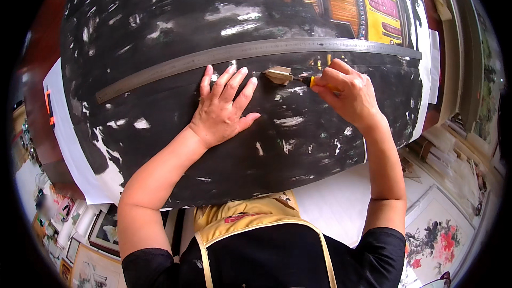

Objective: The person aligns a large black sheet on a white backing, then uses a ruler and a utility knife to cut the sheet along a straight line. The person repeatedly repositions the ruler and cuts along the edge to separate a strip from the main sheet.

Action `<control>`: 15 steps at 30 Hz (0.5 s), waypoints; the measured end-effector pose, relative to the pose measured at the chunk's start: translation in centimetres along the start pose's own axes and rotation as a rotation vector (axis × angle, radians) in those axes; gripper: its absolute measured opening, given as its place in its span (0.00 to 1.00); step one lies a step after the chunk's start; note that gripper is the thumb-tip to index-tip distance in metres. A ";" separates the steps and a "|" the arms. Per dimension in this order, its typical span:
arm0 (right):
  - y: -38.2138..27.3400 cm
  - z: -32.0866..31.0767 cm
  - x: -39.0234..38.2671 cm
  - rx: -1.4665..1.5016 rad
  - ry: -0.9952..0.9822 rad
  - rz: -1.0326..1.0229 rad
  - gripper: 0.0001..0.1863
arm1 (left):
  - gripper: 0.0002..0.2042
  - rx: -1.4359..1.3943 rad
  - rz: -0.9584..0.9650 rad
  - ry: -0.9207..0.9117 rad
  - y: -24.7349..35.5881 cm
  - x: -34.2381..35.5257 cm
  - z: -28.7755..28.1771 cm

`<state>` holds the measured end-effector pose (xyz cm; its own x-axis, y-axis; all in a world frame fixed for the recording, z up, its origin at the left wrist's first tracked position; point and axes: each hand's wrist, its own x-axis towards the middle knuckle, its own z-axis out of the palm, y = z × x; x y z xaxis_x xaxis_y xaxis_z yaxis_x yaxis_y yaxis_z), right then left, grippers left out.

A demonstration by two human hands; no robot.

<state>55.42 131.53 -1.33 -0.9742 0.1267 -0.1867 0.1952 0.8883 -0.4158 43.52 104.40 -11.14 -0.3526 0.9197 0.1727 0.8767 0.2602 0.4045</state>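
A large sheet painted mostly black with white patches (224, 165) lies before me, with a yellow and orange-brown section at its upper right. A long metal ruler (245, 49) rests across it, looking curved in this view. My left hand (221, 106) is pressed flat on the sheet, fingers spread, their tips close under the ruler. My right hand (344, 90) is closed around the yellow-and-black handle of a small tool with a trowel-shaped metal head (278, 75). That head is at the sheet just below the ruler, its tip pointing left toward my left hand.
White paper (72, 144) sticks out beneath the sheet on the left, with an orange-and-black object (49, 108) at its edge. A red-brown table (45, 69) shows there. Framed flower paintings (440, 234) stand lower right; more frames and clutter (88, 266) fill the lower left.
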 end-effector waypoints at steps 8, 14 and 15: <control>-5.7 4.4 -0.9 0.995 0.189 0.545 0.12 | 0.33 0.087 -0.004 0.064 0.6 -1.0 -0.8; -12.3 14.7 2.4 1.508 0.646 0.460 0.14 | 0.31 -0.027 0.068 0.042 -0.1 -3.3 -1.5; -12.4 16.1 3.0 1.350 0.703 0.466 0.14 | 0.30 -0.063 0.057 0.015 -0.7 -4.2 -1.9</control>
<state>51.92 113.76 -11.05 -0.5844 0.7730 -0.2467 0.0585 -0.2631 -0.9630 43.81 99.81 -10.44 -0.3083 0.9278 0.2100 0.8733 0.1885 0.4492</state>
